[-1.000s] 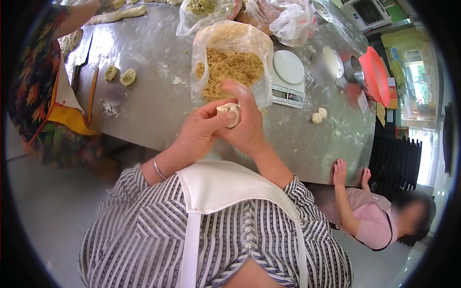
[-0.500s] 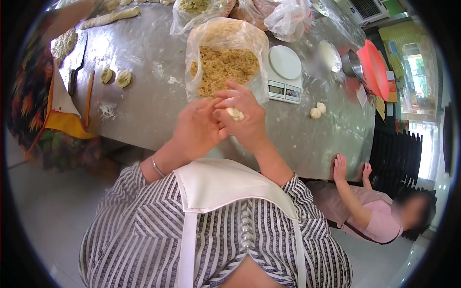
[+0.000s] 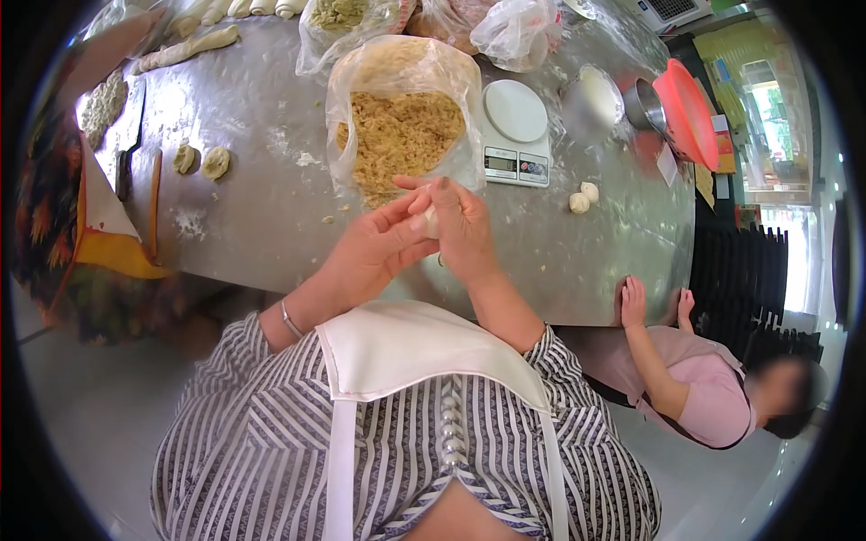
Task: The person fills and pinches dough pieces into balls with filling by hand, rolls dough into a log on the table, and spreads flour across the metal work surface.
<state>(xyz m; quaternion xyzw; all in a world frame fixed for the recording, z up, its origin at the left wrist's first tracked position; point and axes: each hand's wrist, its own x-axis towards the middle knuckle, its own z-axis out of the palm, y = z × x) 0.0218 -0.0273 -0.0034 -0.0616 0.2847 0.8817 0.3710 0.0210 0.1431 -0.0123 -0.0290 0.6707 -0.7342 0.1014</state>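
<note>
A small pale piece of dough [image 3: 431, 222] is held between my two hands, largely covered by fingers. My left hand [image 3: 381, 245] closes on it from the left, with thumb and fingertips against it. From the other side my right hand [image 3: 464, 231] wraps it, thumb up and fingers curled. Just beyond my hands lies an open plastic bag [image 3: 341, 144] of crumbly yellow-brown filling [image 3: 406, 135]. A white kitchen scale [image 3: 516, 135] stands to the right of the bag. Two small dough balls [image 3: 584, 197] sit on the metal table [image 3: 577, 261].
To the left lie a rolling pin [image 3: 155, 203], a dark-bladed knife [image 3: 132, 140] and two flattened dough pieces [image 3: 215, 162]. A metal bowl [image 3: 645, 106] and a red basin [image 3: 690, 117] stand at the right. Another person's hand [image 3: 633, 302] rests on the table edge.
The dough has gone from lying in my right hand to being held between both hands, my left fingers now pressing on it. The whole view has shifted slightly.
</note>
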